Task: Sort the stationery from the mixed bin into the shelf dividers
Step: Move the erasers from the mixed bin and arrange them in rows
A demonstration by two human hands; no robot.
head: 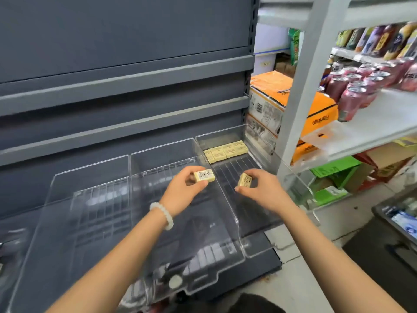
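Note:
My left hand (pixel 182 188) pinches a small cream-yellow eraser box (pixel 204 175), barcode side up, above the wall between the middle and right clear dividers. My right hand (pixel 259 186) pinches a second eraser box (pixel 244 180), tilted on edge, over the right divider (pixel 234 168). A row of several matching eraser boxes (pixel 225 151) lies at the back of that right divider. The middle divider (pixel 158 163) and left divider (pixel 90 177) hold nothing I can see.
The clear dividers sit on a dark grey shelf unit (pixel 124 71). To the right stands a white rack (pixel 300 86) with drink cans (pixel 354 96) and orange cartons (pixel 293 98). A dark bin (pixel 397 218) with mixed items shows at the lower right edge.

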